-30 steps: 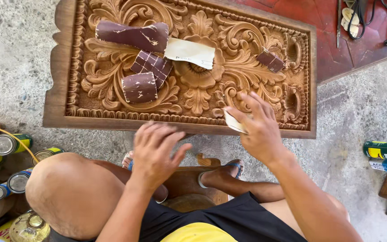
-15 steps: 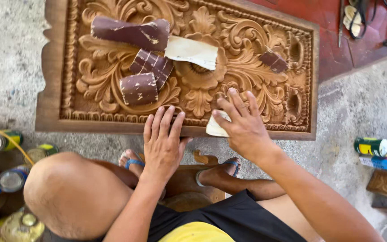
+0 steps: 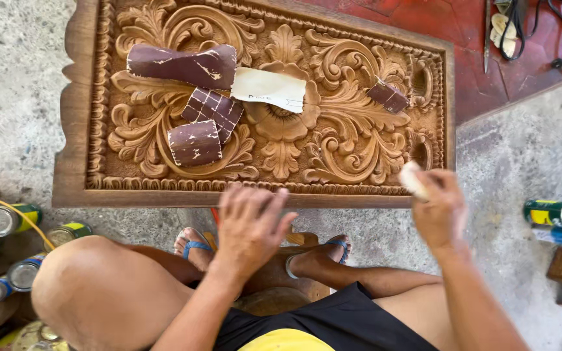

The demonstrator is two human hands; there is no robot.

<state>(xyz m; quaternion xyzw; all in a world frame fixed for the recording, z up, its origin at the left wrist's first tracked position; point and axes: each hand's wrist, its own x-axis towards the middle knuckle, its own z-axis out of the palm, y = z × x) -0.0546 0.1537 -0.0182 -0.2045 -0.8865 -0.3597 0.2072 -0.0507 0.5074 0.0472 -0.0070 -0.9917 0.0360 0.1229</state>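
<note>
Change: since half a second ago the right hand (image 3: 438, 211) has pulled off the carving toward the lower right of the frame and lifted clear, while the left hand (image 3: 250, 227) has slid back to the panel's near edge.
Seated person: bare knee at lower left, black shorts and a yellow garment at the bottom centre, feet in blue-strapped sandals (image 3: 193, 246) just below the panel.
Left hand: fingers spread and loose, gripping nothing, fingertips at or over the near rim of the carved wooden panel (image 3: 73, 175); contact cannot be told for sure.
Right hand: closed around a small folded piece of sandpaper (image 3: 411, 178), pale side showing, held just off the panel's lower right corner.
Panel: lies flat on the concrete floor, filling the upper middle of the frame, carved with scrolls and a central flower.
On the panel: a long dark sandpaper sheet (image 3: 183, 65) at upper left, a creased gridded piece (image 3: 214, 110) below it, a squarer dark piece (image 3: 194, 143) lower still, a pale sheet (image 3: 269, 88) turned back-side up at centre, a small dark scrap (image 3: 388, 96) toward the right.
Left edge: several tin cans (image 3: 4, 220) on their sides with a yellow hose across them.
Right edge: another green can (image 3: 549, 213) beside a blue box.
Far upper right: red floor with sandals and a black cord.
</note>
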